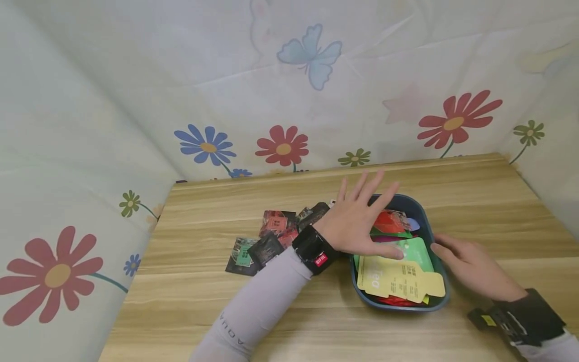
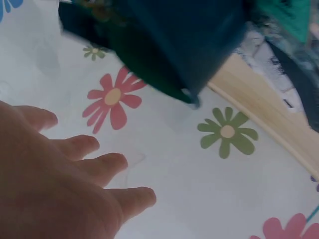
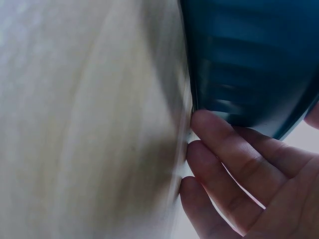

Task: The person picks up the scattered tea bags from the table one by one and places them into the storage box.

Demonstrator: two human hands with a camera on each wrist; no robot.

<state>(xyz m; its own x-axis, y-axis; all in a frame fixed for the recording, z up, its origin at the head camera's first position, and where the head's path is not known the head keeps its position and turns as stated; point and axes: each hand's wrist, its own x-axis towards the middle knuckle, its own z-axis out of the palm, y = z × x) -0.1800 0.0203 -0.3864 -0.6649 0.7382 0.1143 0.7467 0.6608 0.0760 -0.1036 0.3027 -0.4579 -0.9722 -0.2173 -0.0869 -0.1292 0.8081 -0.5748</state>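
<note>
My left hand (image 1: 350,226) reaches over the left edge of a dark blue basket (image 1: 445,291), its fingers spread and nothing held. The same hand (image 2: 60,184) shows fingers apart in the left wrist view, with blurred dark shapes above it. At the basket's right side is my right hand (image 1: 475,266), thumb close to the rim. In the right wrist view its fingertips (image 3: 203,119) lie low against the basket's blue wall (image 3: 249,55). Inside the basket are a pale yellow tea packet (image 1: 393,279), a green packet (image 1: 416,251) and a red packet (image 1: 389,221).
Left of the basket, several dark sachets lie in a loose heap, among them a red-labelled sachet (image 1: 273,221) and a green-labelled sachet (image 1: 242,256). The wooden table (image 1: 307,317) meets a flower-printed cloth (image 1: 235,95) at its back and sides.
</note>
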